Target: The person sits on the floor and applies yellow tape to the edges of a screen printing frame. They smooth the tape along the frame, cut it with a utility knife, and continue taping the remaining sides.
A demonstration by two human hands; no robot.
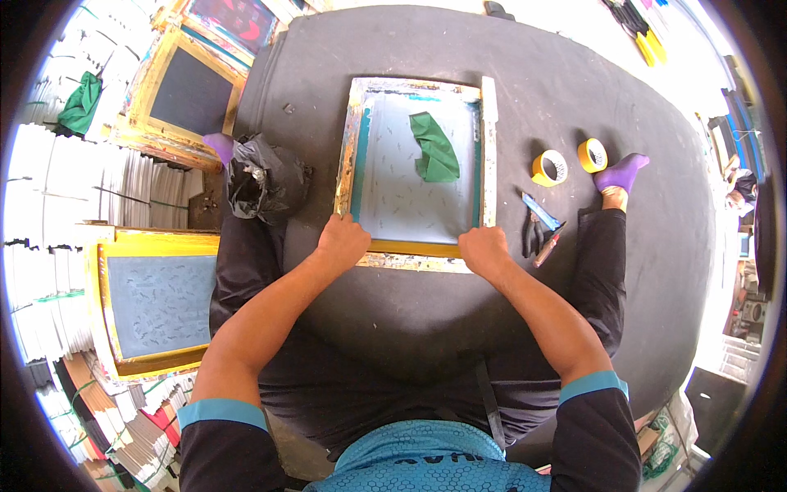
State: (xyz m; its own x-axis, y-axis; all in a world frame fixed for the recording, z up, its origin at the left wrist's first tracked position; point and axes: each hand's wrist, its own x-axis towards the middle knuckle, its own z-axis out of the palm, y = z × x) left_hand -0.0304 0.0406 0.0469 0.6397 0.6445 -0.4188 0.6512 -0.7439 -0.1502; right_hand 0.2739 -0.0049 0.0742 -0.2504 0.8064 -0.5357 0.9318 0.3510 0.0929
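Observation:
A wooden-framed printing screen (490, 156) with pale blue mesh lies flat on a dark mat (426, 312) between my spread legs. My left hand (343, 240) grips the near edge of the frame at its left corner. Gripping the same near edge toward the right corner is my right hand (484, 250). A crumpled green cloth (434, 148) rests on the mesh near the far right.
Two yellow tape rolls (551, 167) (592, 154) and pliers with a small tool (537, 234) lie right of the frame. A black plastic bag (262, 176) sits at the left. More framed screens (156, 299) (190, 94) and stacked paper lie further left.

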